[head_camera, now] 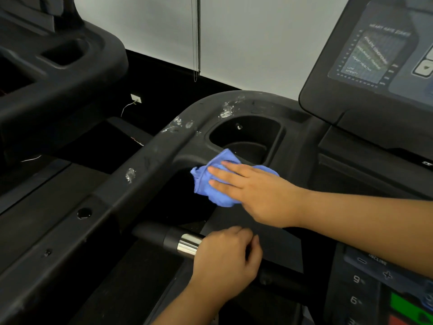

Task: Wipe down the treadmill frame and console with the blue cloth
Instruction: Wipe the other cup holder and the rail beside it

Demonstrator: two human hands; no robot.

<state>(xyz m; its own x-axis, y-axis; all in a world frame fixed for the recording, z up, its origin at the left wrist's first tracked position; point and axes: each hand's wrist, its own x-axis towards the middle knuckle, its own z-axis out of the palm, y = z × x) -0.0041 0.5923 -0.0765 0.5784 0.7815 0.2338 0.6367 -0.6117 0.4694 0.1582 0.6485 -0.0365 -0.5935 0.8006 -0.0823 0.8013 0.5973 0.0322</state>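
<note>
Blue cloth on treadmill frame

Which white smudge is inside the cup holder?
The small white smudge on the black moulded cup holder's back wall; others lie on the black frame rail.

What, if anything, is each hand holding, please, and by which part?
Left hand grips the handlebar beside its chrome band; right hand only presses flat on the blue cloth.

Dim, soft blur (esp. edges), wide-angle bend, glare on chrome
</note>
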